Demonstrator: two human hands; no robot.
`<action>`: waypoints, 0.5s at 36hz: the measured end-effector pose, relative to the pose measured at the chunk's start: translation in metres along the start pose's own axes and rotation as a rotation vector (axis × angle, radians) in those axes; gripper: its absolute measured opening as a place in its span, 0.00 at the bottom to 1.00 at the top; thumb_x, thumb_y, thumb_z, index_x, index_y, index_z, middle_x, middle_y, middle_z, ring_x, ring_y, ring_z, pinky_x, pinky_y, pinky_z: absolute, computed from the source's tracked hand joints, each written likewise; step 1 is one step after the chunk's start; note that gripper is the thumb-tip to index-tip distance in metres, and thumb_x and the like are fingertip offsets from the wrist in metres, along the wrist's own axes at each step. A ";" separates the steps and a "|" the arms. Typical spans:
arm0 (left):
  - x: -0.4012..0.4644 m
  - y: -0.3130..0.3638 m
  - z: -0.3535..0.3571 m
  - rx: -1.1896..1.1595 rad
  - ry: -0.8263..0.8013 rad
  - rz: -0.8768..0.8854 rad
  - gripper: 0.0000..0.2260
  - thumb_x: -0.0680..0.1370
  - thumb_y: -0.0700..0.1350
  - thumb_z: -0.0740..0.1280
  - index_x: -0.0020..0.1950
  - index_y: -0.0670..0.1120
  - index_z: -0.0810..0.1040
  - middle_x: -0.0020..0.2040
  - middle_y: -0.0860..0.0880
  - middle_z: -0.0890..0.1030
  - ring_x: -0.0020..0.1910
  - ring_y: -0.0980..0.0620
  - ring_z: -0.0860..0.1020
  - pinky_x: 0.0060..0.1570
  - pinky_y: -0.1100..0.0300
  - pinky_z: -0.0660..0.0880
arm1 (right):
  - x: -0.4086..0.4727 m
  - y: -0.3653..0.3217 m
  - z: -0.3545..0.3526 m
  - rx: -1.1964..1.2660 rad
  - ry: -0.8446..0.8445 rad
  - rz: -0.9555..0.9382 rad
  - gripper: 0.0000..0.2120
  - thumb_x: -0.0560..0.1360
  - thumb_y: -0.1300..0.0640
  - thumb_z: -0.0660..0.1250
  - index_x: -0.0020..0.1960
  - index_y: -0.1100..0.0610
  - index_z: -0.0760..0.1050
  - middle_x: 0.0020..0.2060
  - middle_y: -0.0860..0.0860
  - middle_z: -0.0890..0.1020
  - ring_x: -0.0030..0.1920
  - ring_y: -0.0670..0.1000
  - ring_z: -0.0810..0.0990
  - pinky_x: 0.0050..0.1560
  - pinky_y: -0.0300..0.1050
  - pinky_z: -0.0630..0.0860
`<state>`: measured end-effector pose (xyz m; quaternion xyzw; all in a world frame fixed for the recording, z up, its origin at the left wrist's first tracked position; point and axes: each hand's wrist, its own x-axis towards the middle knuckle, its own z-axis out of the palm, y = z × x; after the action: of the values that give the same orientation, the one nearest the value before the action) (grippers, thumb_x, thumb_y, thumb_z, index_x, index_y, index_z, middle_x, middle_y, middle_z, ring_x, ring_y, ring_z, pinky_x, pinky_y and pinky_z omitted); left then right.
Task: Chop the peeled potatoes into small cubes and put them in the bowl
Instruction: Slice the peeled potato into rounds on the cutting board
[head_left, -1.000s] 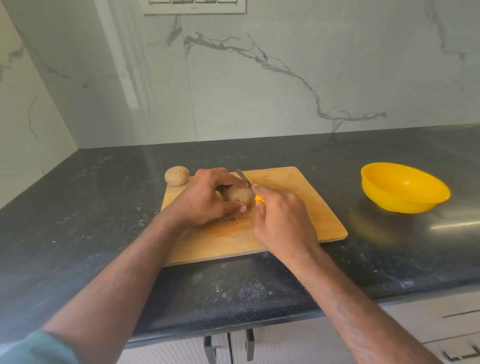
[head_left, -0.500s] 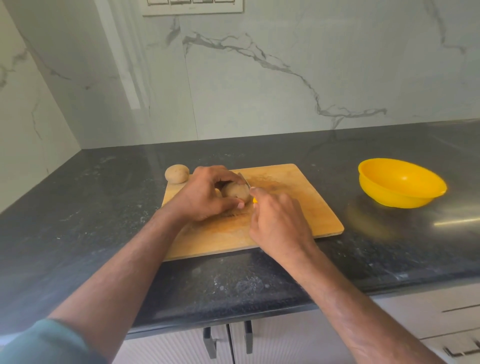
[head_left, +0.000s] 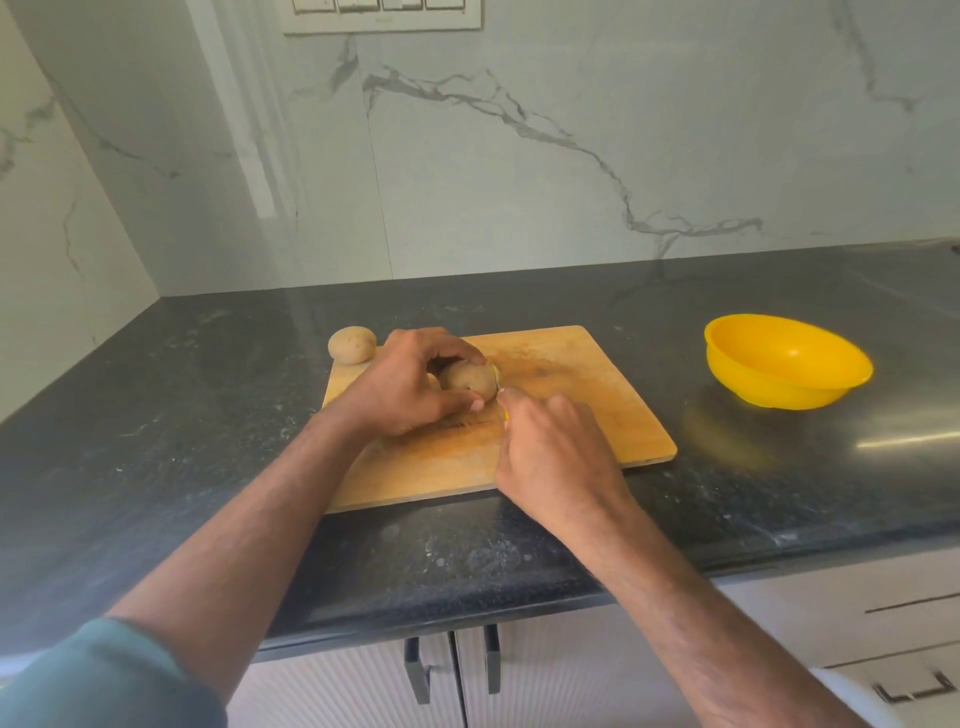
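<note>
Since a second ago the knife blade, then raised in plain sight above the potato, has dropped out of sight at the potato's right end; both hands sit much as before.

Head view, only view.

Left hand (head_left: 410, 392) on the board (head_left: 587, 410), fingers and thumb curled round a potato (head_left: 467, 381), pinning it down. Potato lies left of board centre, long axis roughly 9 to 3 o'clock. Skin looks tan and speckled; cannot tell if peeled.

Right hand (head_left: 553, 457) at 4 o'clock of the potato, fingers curled round a knife (head_left: 502, 396). Only slivers of the knife show: a yellow bit of handle at the fingertips and a pale edge against the potato's right end. How deep the blade sits, cannot tell.

Second potato (head_left: 352, 344) at 10 o'clock of the board, just off its far left corner, touching or nearly touching the edge. Whole, uncut.

Bowl (head_left: 787, 361), yellow, at 3 o'clock of the board, well apart from it, on the dark counter (head_left: 182, 415). Nothing seen inside it.

Board surface scored and stained orange-brown near the middle. No cubes on it yet.

Marble wall (head_left: 519, 156) behind; switch plate (head_left: 382, 15) at 12 o'clock, top edge. Cabinet doors (head_left: 571, 670) below the counter front. Green sleeve (head_left: 104, 675) at 7 o'clock.
</note>
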<state>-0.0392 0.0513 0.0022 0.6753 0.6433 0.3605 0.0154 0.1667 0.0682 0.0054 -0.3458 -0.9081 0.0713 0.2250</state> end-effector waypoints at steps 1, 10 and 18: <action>0.000 0.000 0.000 0.001 0.000 -0.003 0.19 0.69 0.49 0.82 0.58 0.49 0.85 0.50 0.53 0.83 0.49 0.54 0.81 0.51 0.54 0.80 | -0.001 0.000 0.000 -0.004 0.001 -0.002 0.16 0.79 0.58 0.65 0.67 0.55 0.73 0.42 0.52 0.77 0.39 0.52 0.70 0.38 0.42 0.66; -0.001 0.002 0.000 -0.032 0.008 -0.041 0.19 0.68 0.48 0.83 0.57 0.49 0.85 0.51 0.55 0.84 0.50 0.56 0.82 0.53 0.54 0.81 | -0.006 0.005 0.000 0.002 0.020 -0.005 0.15 0.78 0.58 0.65 0.65 0.55 0.75 0.38 0.49 0.71 0.38 0.51 0.69 0.37 0.40 0.64; 0.000 -0.006 -0.001 -0.118 0.004 -0.074 0.23 0.65 0.51 0.84 0.57 0.49 0.85 0.53 0.56 0.85 0.52 0.54 0.83 0.56 0.49 0.81 | -0.008 0.015 -0.004 0.057 0.073 0.024 0.15 0.78 0.59 0.65 0.64 0.53 0.78 0.46 0.51 0.84 0.40 0.52 0.74 0.40 0.42 0.70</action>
<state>-0.0448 0.0520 0.0002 0.6482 0.6455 0.3983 0.0675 0.1823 0.0743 0.0018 -0.3524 -0.8927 0.0873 0.2669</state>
